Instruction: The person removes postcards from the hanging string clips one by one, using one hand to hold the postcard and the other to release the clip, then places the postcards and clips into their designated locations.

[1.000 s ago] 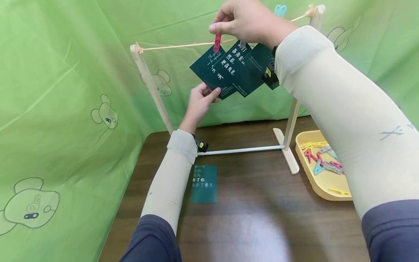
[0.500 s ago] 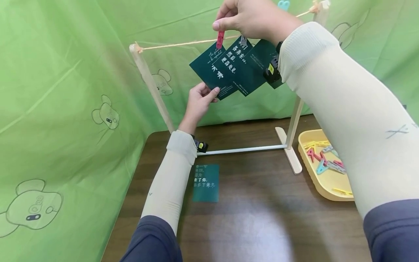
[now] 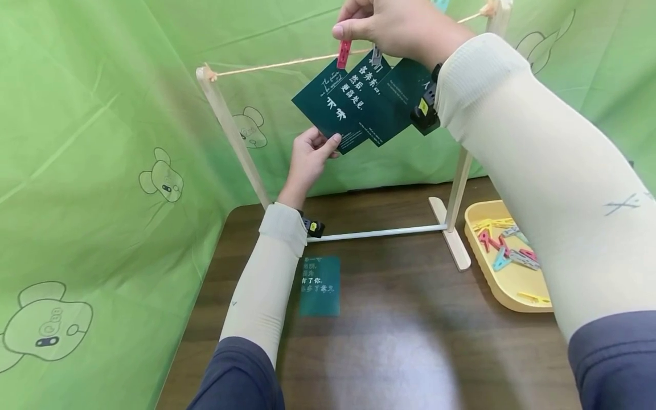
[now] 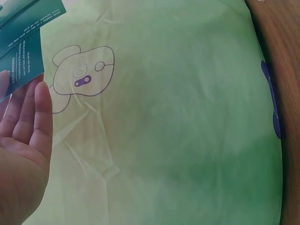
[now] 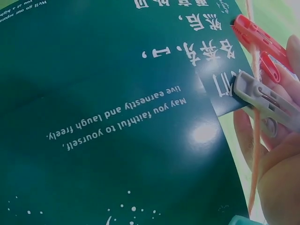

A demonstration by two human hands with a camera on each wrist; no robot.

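Note:
Three dark green cards hang overlapping from a tan string point(image 3: 277, 64) on a wooden frame. My right hand point(image 3: 381, 25) is up at the string and pinches a red clothespin point(image 3: 344, 53) at the top of the leftmost card point(image 3: 328, 105). Beside it a grey clothespin point(image 3: 376, 55) holds the middle card point(image 3: 366, 97). My left hand point(image 3: 310, 154) pinches the leftmost card's lower corner, thumb in front. The right wrist view shows the red clothespin point(image 5: 255, 37) and grey clothespin point(image 5: 267, 101) on the string point(image 5: 255, 140). In the left wrist view, the fingers point(image 4: 33, 117) lie behind the card point(image 4: 21, 56).
Another green card point(image 3: 320, 285) lies flat on the dark wooden table point(image 3: 400, 341). A yellow tray point(image 3: 484, 267) with several coloured clothespins sits at the right, beside the frame's right post point(image 3: 461, 171). The left post point(image 3: 230, 131) leans near the green cloth backdrop point(image 3: 92, 142).
Both hands keep their holds. The leftmost card and the red clothespin have shifted slightly at the string; otherwise little has moved.

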